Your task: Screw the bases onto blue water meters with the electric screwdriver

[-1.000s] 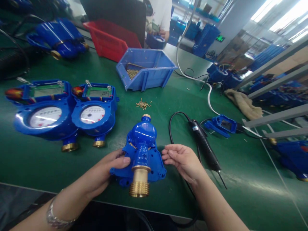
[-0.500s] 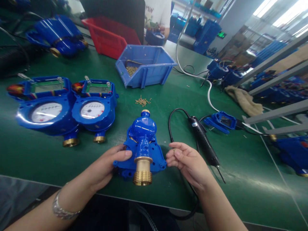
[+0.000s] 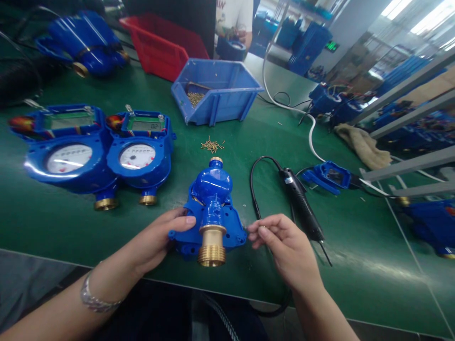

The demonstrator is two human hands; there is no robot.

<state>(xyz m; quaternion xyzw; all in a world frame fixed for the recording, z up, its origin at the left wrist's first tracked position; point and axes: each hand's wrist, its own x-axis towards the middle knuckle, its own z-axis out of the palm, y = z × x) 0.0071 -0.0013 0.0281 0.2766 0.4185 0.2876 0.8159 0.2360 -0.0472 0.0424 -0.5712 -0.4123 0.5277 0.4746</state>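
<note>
A blue water meter [image 3: 213, 189] lies face down on the green bench, its threaded brass end pointing towards me. My left hand [image 3: 167, 237] grips the left side of its blue housing, thumb on top and fingers hidden underneath. Just off the right corner of the housing, my right hand [image 3: 280, 241] is pinched on a tiny brass-coloured screw [image 3: 263, 228], mostly covered by the fingertips. Beyond the meter lies a small pile of brass screws [image 3: 212, 145]. A black electric screwdriver [image 3: 301, 203] rests to the right of my right hand.
Two water meters [image 3: 137, 156] stand face up at left. A blue bin [image 3: 231, 102] holding screws and a red bin [image 3: 159, 52] are behind. A blue housing part [image 3: 330, 176], cables and a grey rack [image 3: 408, 166] are at right. Another person [image 3: 234, 23] is across the bench.
My right hand has turned slightly, its fingertips now lower and closer together beside the housing. My left hand keeps its grip on the meter. The view has tilted slightly.
</note>
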